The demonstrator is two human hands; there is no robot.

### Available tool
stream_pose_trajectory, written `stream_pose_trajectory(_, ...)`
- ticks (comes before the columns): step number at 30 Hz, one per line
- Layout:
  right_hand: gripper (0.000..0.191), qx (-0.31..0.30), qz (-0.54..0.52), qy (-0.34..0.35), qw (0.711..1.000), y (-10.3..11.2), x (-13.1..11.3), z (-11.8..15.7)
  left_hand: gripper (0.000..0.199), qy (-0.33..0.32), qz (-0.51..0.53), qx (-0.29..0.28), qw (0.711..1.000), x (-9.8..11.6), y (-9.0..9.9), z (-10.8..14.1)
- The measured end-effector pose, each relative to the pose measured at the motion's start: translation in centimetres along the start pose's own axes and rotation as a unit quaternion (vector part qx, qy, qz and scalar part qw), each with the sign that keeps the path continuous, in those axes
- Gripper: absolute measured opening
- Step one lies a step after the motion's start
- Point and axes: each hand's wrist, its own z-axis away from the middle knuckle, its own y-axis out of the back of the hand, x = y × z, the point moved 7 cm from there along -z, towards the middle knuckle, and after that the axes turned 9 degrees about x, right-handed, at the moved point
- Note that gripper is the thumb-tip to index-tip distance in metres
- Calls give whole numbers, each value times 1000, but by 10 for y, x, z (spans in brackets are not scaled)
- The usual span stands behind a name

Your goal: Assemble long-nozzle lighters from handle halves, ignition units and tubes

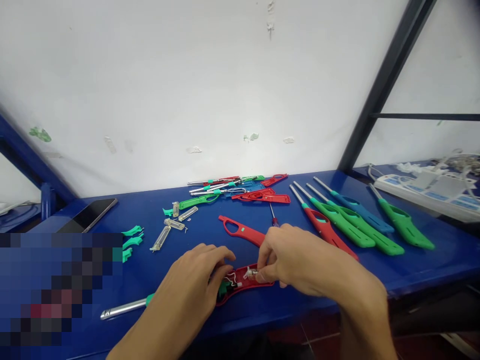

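An opened red gas lighter (240, 280) lies near the table's front edge, its inner side up with white wires and green parts showing. Its metal tube (123, 308) points left. My left hand (197, 275) is closed around the lighter's middle and hides part of it. With thumb and fingers, my right hand (283, 252) pinches a small clear part (249, 273) at the shell's right end; most of that part is hidden. Just behind lies the loose red shell half (242, 231). A screwdriver (274, 215) lies behind my right hand.
Clear fuel tanks (161, 238) and green triggers (132, 241) lie to the left, near a phone (90, 214). Several opened lighters (258, 195) are heaped at the back. Several whole lighters (343, 218) lie to the right, with a power strip (427, 195) beyond.
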Motion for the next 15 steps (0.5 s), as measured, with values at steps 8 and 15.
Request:
stream_pose_trajectory(8, 15, -4, -10, -9, 1000, -2, 4, -1, 20, -4, 12, -15, 1000, 5, -1, -4)
stream_pose_trajectory(15, 9, -11, 1, -4, 1000, -1, 4, -3, 18, -13, -20, -55, 998, 5, -4, -7)
